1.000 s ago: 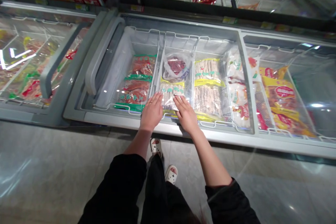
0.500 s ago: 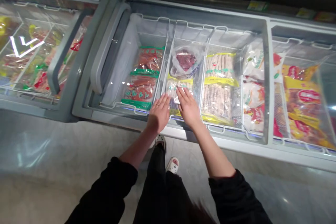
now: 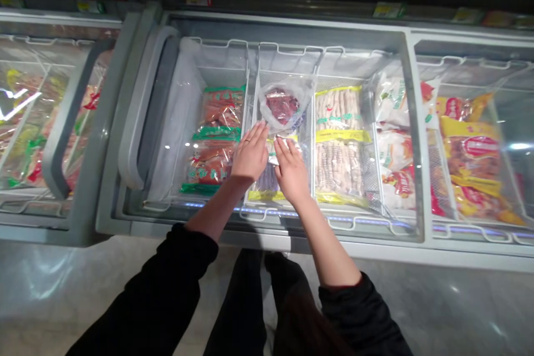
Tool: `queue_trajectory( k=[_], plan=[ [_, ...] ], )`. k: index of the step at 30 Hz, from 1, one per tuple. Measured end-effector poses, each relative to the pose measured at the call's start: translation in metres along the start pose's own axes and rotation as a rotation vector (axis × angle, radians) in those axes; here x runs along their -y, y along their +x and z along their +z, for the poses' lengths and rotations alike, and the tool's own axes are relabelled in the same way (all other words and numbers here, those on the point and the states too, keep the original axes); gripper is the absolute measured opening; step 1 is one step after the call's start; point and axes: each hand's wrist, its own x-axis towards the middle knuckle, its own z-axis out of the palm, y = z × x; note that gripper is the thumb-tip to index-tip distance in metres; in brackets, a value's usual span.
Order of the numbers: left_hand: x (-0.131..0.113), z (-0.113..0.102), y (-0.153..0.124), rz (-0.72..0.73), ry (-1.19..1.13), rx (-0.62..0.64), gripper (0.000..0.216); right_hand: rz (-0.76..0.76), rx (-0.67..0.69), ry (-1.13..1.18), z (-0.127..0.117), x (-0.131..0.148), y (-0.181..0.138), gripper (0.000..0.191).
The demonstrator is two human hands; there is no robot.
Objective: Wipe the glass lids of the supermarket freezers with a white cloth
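Both of my hands are stretched flat over the middle wire basket of a chest freezer (image 3: 150,231), fingers forward and palms down. My left hand (image 3: 251,153), with a ring on one finger, lies partly over the basket's left wall, beside the green-edged packs of reddish meat (image 3: 211,164). My right hand (image 3: 291,169) covers part of a yellow-edged clear pack (image 3: 267,181). Whether my palms touch this pack or rest above it, I cannot tell. Just beyond my fingertips sits a clear plastic bag of dark red food (image 3: 283,105). Neither hand holds anything.
Right of my hands lie yellow-edged packs of pale, stick-like food (image 3: 340,161). Farther right are white and red bags (image 3: 396,147) and yellow bags (image 3: 475,147). A grey lid handle (image 3: 139,117) stands at the left. Shelves with packages run along the back.
Both hands have reached farther forward over the basket, the left up toward the bag of dark red food. My body has come closer to the freezer, and the view has shifted.
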Motion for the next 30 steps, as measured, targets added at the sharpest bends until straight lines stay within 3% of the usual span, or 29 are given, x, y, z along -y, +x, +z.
queue_trajectory(
  k=[3,7,12,16,20,24,27,30],
  plan=[
    [0.010,0.001,0.035,0.029,0.023,-0.007,0.052,-0.066,0.062,0.014,-0.007,-0.010,-0.025,0.070],
    [0.019,0.005,0.059,0.019,0.056,-0.016,0.053,0.036,0.015,-0.006,-0.015,-0.034,-0.044,0.070],
    [0.018,0.009,0.061,0.003,0.104,-0.025,0.055,0.249,-0.122,-0.034,-0.008,-0.035,0.006,0.068],
    [0.017,0.007,0.062,-0.009,0.118,0.000,0.056,0.173,-0.069,-0.031,-0.003,-0.019,0.044,0.069],
    [0.016,0.005,0.065,-0.032,0.095,0.024,0.058,0.012,0.030,-0.016,-0.013,-0.022,0.021,0.073],
    [0.018,0.008,0.065,-0.061,0.007,0.015,0.062,0.044,0.053,-0.015,-0.031,-0.046,-0.011,0.073],
    [0.020,0.011,0.064,-0.062,-0.053,0.006,0.064,0.138,-0.007,-0.016,-0.035,-0.060,0.006,0.069],
    [0.020,0.011,0.064,-0.063,-0.048,0.000,0.063,0.186,-0.075,0.003,-0.027,-0.057,0.050,0.068]
  ],
)
